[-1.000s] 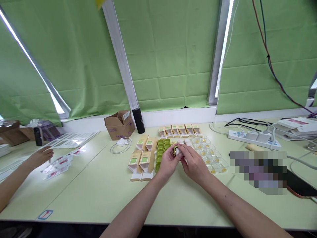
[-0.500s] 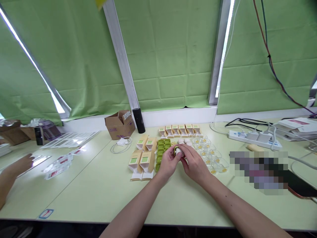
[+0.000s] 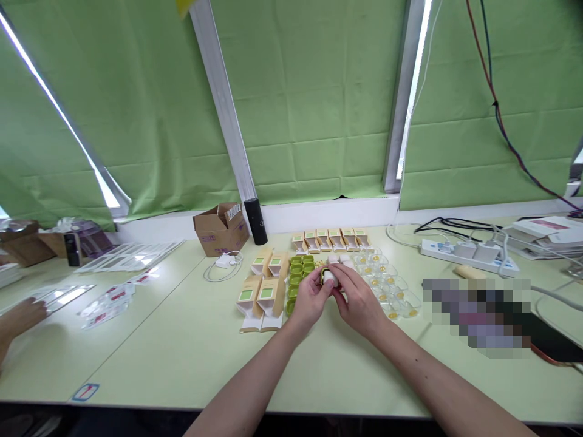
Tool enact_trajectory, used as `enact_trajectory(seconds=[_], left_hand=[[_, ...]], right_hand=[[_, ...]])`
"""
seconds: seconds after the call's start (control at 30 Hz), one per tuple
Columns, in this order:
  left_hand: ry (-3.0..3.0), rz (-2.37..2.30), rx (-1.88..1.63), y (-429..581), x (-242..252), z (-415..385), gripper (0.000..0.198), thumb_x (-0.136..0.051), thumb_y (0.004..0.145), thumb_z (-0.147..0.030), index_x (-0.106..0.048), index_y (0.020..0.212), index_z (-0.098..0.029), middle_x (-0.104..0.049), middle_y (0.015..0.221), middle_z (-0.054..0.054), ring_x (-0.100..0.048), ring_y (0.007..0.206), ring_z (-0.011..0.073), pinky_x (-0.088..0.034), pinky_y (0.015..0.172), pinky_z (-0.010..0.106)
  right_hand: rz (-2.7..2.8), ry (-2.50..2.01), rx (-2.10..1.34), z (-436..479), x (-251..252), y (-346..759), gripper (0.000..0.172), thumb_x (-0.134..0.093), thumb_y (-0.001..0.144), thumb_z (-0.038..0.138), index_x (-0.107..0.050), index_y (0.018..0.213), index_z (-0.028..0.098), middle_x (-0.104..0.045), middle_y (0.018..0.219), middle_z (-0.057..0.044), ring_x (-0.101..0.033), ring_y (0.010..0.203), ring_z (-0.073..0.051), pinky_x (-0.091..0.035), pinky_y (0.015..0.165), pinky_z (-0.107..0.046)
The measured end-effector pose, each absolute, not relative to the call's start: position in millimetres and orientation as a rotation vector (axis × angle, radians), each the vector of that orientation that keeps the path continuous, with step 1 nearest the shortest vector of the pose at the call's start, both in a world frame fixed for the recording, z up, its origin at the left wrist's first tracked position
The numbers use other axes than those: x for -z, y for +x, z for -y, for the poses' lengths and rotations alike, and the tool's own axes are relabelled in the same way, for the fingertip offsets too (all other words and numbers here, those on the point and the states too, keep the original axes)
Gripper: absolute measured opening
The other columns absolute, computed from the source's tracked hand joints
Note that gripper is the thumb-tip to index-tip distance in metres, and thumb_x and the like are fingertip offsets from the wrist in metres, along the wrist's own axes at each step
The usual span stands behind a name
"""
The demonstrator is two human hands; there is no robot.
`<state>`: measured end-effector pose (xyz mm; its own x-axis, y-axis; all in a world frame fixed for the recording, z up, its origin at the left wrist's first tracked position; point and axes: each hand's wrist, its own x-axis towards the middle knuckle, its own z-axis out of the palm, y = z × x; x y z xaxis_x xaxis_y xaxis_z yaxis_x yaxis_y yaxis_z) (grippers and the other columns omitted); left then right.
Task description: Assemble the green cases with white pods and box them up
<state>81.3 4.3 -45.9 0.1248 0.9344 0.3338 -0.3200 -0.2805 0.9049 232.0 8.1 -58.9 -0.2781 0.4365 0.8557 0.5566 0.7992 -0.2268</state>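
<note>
Between the fingertips of both hands, a small white-and-green piece (image 3: pixel 328 278) is being pinched; the left hand (image 3: pixel 308 301) and the right hand (image 3: pixel 361 303) are gripping it together, green trays (image 3: pixel 297 274) lying just left of the grip.

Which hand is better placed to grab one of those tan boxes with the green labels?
Probably the left. The left hand sits right beside the tan boxes, while the right hand is on the far side, nearer the clear cups. Both grip the small white piece.
</note>
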Motion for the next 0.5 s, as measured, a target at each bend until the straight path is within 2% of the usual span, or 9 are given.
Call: enact_trajectory(seconds=[0.1,0.2,0.3,0.43,0.5], left_hand=[[1.247,-0.668,-1.388,82,41,-2,0.064,-0.085,0.080,-0.054,-0.070,0.128,-0.015,-0.074,0.123,0.016,-0.073,0.108,0.0271,-0.062,0.092,0.037],[1.212,-0.676,-1.344,80,38,0,0.071,-0.086,0.077,-0.057,-0.068,0.131,-0.015,-0.076,0.119,0.016,-0.075,0.103,0.0277,-0.063,0.089,0.038],[1.209,-0.692,-1.327,78,39,0,0.072,-0.084,0.079,-0.060,-0.069,0.131,-0.014,-0.076,0.119,0.016,-0.076,0.099,0.0271,-0.063,0.086,0.037],[1.202,-0.729,-1.356,72,40,-1,0.070,-0.071,0.088,-0.067,-0.068,0.133,-0.014,-0.077,0.116,0.016,-0.077,0.090,0.0247,-0.063,0.078,0.035],[1.213,-0.769,-1.390,70,39,-2,0.066,-0.071,0.089,-0.065,-0.067,0.132,-0.016,-0.077,0.113,0.015,-0.077,0.085,0.0231,-0.062,0.073,0.033]], right_hand=[[1.887,-0.747,0.043,-7,56,232,0.054,-0.053,0.099,0.012,-0.047,0.151,0.024,-0.064,0.138,-0.016,-0.062,0.131,-0.032,-0.059,0.105,-0.056],[1.828,-0.778,-0.122,-6,53,231,0.049,-0.055,0.096,0.013,-0.050,0.144,0.024,-0.068,0.124,-0.014,-0.069,0.110,-0.029,-0.065,0.089,-0.050],[1.727,-0.833,-0.289,-5,50,231,0.043,-0.060,0.093,0.016,-0.051,0.135,0.024,-0.070,0.115,-0.012,-0.070,0.093,-0.025,-0.064,0.078,-0.043],[1.595,-0.884,-0.467,-6,46,233,0.037,-0.069,0.091,0.028,-0.051,0.123,0.025,-0.073,0.106,-0.009,-0.067,0.082,-0.022,-0.059,0.074,-0.039],[1.532,-0.858,-0.593,-7,44,233,0.038,-0.072,0.090,0.035,-0.050,0.120,0.025,-0.074,0.097,-0.006,-0.065,0.077,-0.020,-0.057,0.072,-0.036]])
